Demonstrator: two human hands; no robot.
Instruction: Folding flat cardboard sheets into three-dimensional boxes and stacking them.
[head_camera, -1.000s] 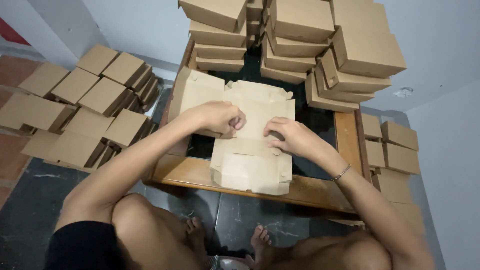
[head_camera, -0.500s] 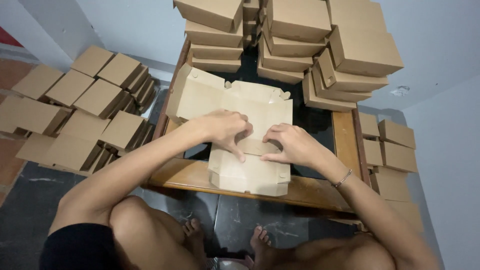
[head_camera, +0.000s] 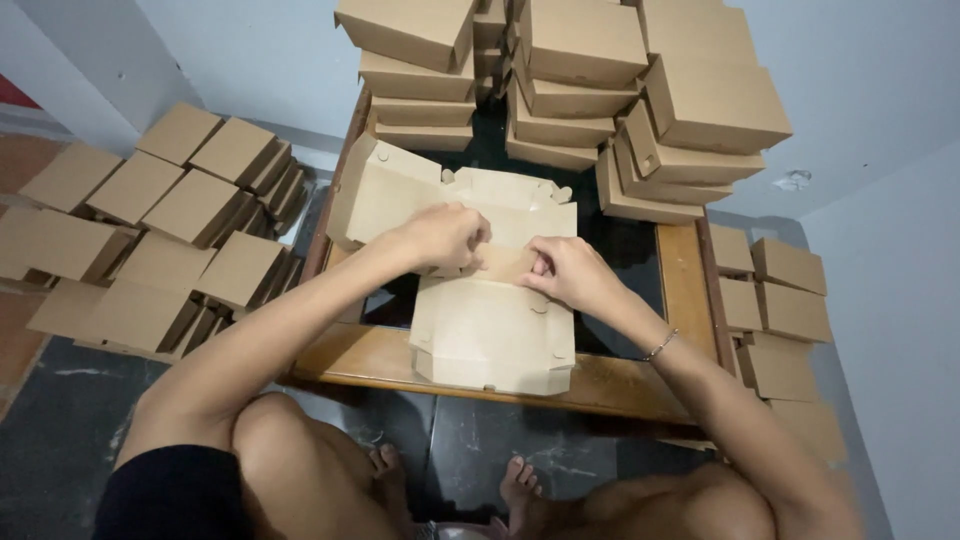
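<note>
the stacked folded boxes (head_camera: 590, 70) at the desk's far end are cut off by the top edge. the unfolded cardboard box (head_camera: 490, 320) is laid flat on the wooden desk (head_camera: 600, 385), its middle hidden by the hands. the left hand (head_camera: 445, 238) and right hand (head_camera: 562, 272) are pressed onto its centre fold, fingers pinched together on the cardboard. more boxes (head_camera: 150, 220) are piled on the floor.

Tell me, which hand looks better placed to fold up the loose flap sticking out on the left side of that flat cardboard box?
Probably the left hand. It rests on the cardboard box right beside that raised flap, while the right hand pinches the middle fold further away.
</note>
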